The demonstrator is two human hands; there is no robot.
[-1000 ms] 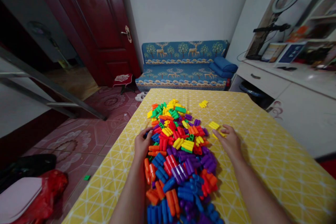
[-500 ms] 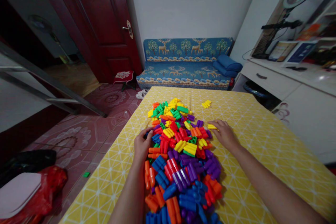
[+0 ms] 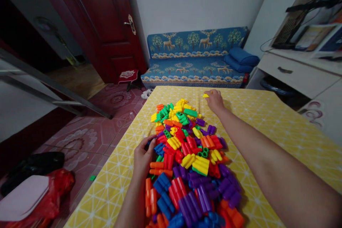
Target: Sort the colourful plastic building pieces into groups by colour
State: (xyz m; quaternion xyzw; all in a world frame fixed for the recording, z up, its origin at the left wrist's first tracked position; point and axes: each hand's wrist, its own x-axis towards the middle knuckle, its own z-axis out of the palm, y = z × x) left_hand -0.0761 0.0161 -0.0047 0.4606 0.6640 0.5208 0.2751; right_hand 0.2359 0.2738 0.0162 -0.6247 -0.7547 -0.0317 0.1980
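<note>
A long pile of plastic bullet-shaped building blocks point(image 3: 190, 142) in red, yellow, green, orange, purple and blue lies along the table. At the pile's left edge, my left hand point(image 3: 143, 155) has its fingers curled, with a dark blue block point(image 3: 148, 145) partly visible between thumb and forefinger. Past the far right end of the pile, my right hand point(image 3: 214, 101) is closed low over the tablecloth. A yellow block point(image 3: 205, 96) sticks out from its fingertips; whether a second piece is in the grasp is hidden. Yellow and green blocks make up most of the pile's far end.
A yellow patterned cloth point(image 3: 114, 181) covers the table. Beyond it stands a blue sofa point(image 3: 192, 64) with deer patterns. A white cabinet point(image 3: 301, 69) is on the right. Left are a red door point(image 3: 107, 25), a small stool point(image 3: 128, 75) and a red plastic bag point(image 3: 62, 188) on the floor.
My right hand has moved away from me, from beside the pile to where a loose yellow block lay. My left hand stays at the pile's left edge. The view has shifted slightly.
</note>
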